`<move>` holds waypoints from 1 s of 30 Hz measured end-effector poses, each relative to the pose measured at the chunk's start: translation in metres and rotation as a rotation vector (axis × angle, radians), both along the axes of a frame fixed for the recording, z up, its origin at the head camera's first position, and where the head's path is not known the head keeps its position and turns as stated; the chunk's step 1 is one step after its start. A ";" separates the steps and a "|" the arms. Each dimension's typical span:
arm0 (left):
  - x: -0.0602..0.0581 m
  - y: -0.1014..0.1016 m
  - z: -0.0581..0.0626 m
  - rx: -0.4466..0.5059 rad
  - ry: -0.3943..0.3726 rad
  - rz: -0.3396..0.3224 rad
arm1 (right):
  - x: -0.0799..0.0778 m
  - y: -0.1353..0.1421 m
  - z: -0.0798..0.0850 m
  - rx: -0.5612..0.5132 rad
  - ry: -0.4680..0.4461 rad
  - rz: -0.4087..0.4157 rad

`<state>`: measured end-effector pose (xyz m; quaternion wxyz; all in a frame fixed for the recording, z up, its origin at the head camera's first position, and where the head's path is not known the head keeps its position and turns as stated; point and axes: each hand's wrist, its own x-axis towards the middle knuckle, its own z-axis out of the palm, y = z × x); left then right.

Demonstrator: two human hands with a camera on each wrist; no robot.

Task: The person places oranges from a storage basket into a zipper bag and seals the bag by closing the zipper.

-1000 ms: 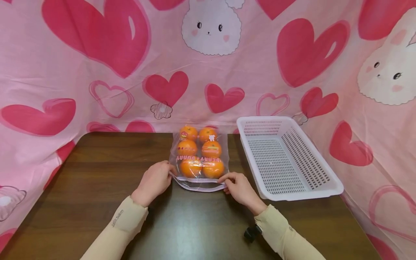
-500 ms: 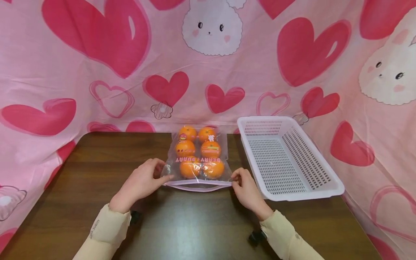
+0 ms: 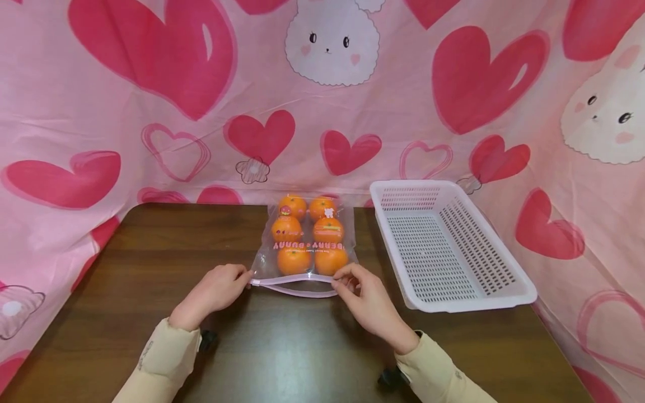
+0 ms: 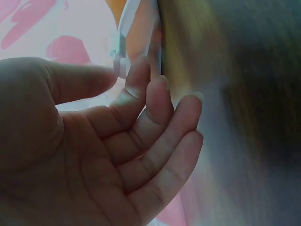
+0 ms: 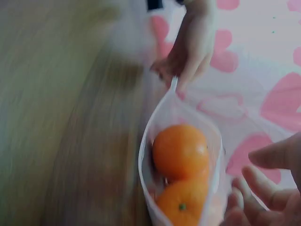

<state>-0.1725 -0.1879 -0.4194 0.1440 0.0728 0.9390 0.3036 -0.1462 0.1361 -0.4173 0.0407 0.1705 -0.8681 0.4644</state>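
A clear zip bag (image 3: pixel 262 257) with pink lettering lies flat, holding several oranges (image 3: pixel 294 260) in two columns. Its mouth, edged by a pale lilac zip strip (image 3: pixel 287 279), faces me and gapes, as the right wrist view also shows. At the left end of the strip sits a small slider (image 3: pixel 256 282). My left hand (image 3: pixel 214 291) pinches that corner between thumb and index finger, its other fingers loosely bent. My right hand (image 3: pixel 373 299) is at the strip's right part; in the right wrist view its thumb and fingers (image 5: pixel 263 188) are spread beside the bag's edge.
A white perforated plastic basket (image 3: pixel 403 280) stands on the brown wooden table (image 3: pixel 166 246), to the right of the bag. Pink cloth (image 3: pixel 312 106) with hearts and rabbits hangs behind the table and along its sides.
My left hand has shifted outward and now pinches the bag's left corner by the slider. My right hand went out to the right corner, then came back left along the strip.
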 end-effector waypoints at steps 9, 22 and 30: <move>0.003 0.001 0.002 0.044 -0.015 -0.009 | -0.004 -0.033 -0.009 -0.083 -0.299 0.295; 0.001 0.009 0.008 0.105 0.092 -0.030 | -0.003 -0.084 -0.028 -0.291 -0.590 0.384; 0.004 0.017 0.014 0.128 0.156 -0.051 | -0.001 -0.112 -0.039 -0.509 -0.706 0.376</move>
